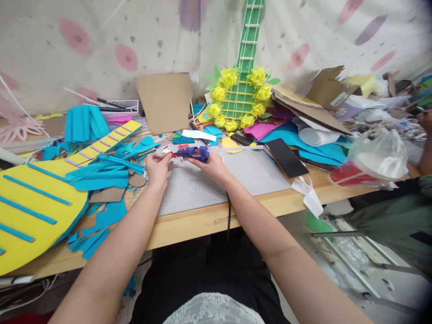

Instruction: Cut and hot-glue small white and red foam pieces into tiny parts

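My right hand (pixel 214 165) is closed around a dark blue hot glue gun (pixel 194 153), held level above the cutting mat (pixel 189 186) with its tip toward the left. At that tip, my left hand (pixel 157 167) pinches a small red-and-white piece (pixel 165 150), too small to name for certain. A black cord (pixel 229 213) hangs over the table edge below my right wrist. Just behind the glue gun lie a white paper strip (pixel 195 134) and blue paper scraps.
A yellow guitar-shaped craft (pixel 40 198) lies left among blue paper scraps (pixel 101 177). A green one with yellow flowers (pixel 236 101) leans at the back. On the right are a phone (pixel 285 157), a bagged red cup (pixel 351 175), stacked cardboard (pixel 313 110) and another person's arm (pixel 425 144).
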